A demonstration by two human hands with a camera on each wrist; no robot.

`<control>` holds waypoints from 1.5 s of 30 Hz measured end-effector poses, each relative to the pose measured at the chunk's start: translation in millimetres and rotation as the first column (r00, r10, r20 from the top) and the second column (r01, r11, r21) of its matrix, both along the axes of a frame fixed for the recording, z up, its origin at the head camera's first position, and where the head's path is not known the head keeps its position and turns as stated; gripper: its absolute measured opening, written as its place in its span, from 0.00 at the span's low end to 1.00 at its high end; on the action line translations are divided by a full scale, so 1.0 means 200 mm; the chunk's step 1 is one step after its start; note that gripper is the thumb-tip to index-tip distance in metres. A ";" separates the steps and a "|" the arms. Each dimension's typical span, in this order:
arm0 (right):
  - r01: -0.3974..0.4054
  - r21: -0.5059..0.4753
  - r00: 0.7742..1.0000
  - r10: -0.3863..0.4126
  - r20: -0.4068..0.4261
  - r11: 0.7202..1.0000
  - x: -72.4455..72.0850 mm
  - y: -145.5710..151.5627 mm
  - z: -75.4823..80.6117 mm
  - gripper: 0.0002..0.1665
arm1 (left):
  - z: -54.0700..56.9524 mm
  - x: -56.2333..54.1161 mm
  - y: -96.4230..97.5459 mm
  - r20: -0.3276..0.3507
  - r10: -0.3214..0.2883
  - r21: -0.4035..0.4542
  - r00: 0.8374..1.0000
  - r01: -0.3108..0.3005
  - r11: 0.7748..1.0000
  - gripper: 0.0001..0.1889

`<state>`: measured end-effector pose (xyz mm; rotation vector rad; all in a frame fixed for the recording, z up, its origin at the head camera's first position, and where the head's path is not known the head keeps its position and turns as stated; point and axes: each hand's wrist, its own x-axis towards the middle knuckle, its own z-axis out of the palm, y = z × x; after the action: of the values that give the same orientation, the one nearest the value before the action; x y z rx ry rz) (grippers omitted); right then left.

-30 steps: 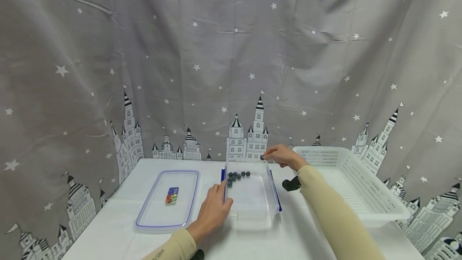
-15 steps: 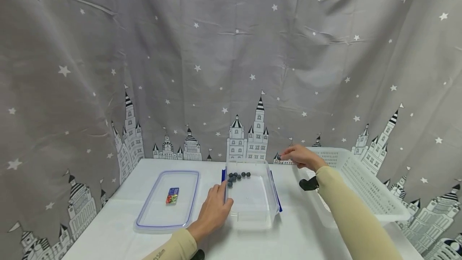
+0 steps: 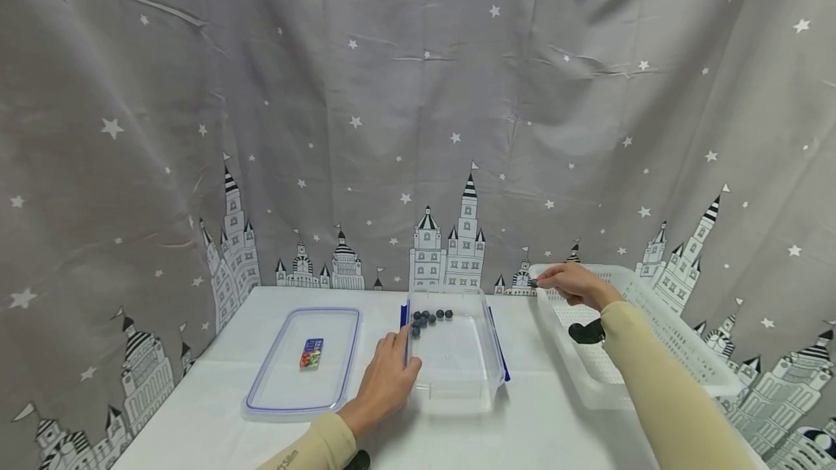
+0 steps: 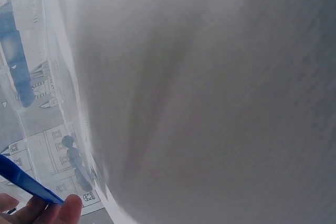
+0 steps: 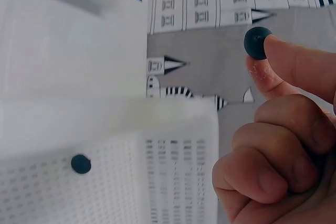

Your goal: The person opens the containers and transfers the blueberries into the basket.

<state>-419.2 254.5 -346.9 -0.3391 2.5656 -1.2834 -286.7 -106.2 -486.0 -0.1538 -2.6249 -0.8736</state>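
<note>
My left hand [image 3: 387, 374] holds the left side of a clear plastic container [image 3: 459, 357], its fingertips at a blue side latch [image 4: 26, 181] in the left wrist view. Several blueberries [image 3: 423, 321] lie in the container's far left part. Between thumb and forefinger, my right hand [image 3: 572, 284] pinches one blueberry [image 5: 255, 45]; the other fingers curl into the palm. That hand is up at the far left corner of a white slotted basket [image 3: 679, 321]. Another blueberry [image 5: 81, 164] sits on the basket floor in the right wrist view.
To the left of the container, a clear lid [image 3: 336, 354] with a blue seal lies flat on the white table [image 3: 215, 397], bearing a small colourful label [image 3: 311, 354]. A grey curtain [image 3: 366, 107] printed with castles and stars hangs behind the table.
My right hand has moved rightward with the pinched blueberry, from over the container's far right corner to the basket's far left corner. My left hand and the container have stayed put.
</note>
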 end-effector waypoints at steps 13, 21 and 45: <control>0.045 -0.021 0.998 -0.044 0.045 0.999 -0.02 0.19 -0.08 0.30 | 0.00 0.00 0.00 0.000 -0.007 0.009 1.000 0.007 1.000 0.34; 0.097 -0.023 0.992 -0.095 0.077 0.995 -0.01 0.28 -0.13 0.27 | 0.01 0.00 0.00 0.004 -0.009 0.012 1.000 0.009 1.000 0.35; 0.289 0.050 0.948 -0.293 0.123 0.956 0.02 0.40 -0.31 0.27 | 0.01 0.01 0.00 0.012 -0.011 0.022 1.000 0.011 1.000 0.35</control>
<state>-414.3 335.4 -408.9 0.1332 2.5896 -1.3076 -285.0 -106.2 -483.7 -0.1581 -2.6269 -0.9092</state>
